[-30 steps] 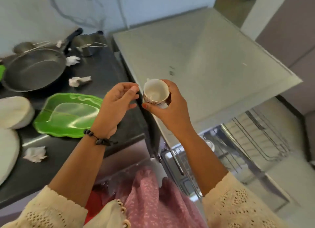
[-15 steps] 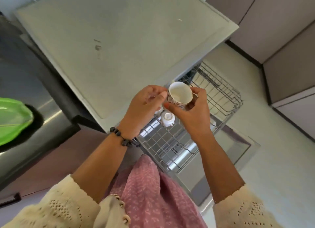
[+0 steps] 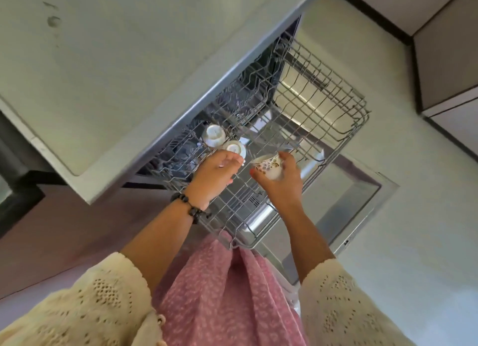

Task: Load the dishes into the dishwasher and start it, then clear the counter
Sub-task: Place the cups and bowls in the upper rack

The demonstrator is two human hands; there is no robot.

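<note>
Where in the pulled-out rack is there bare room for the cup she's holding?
The rack's far right half is bare wire. Free slots also lie just right of the two cups already loaded. The left end is crowded: left hand there; right hand holds the flowered cup.

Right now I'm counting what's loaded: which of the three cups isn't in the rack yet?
The floral cup gripped by the right hand; the two white cups already sit upside down in the rack.
</note>
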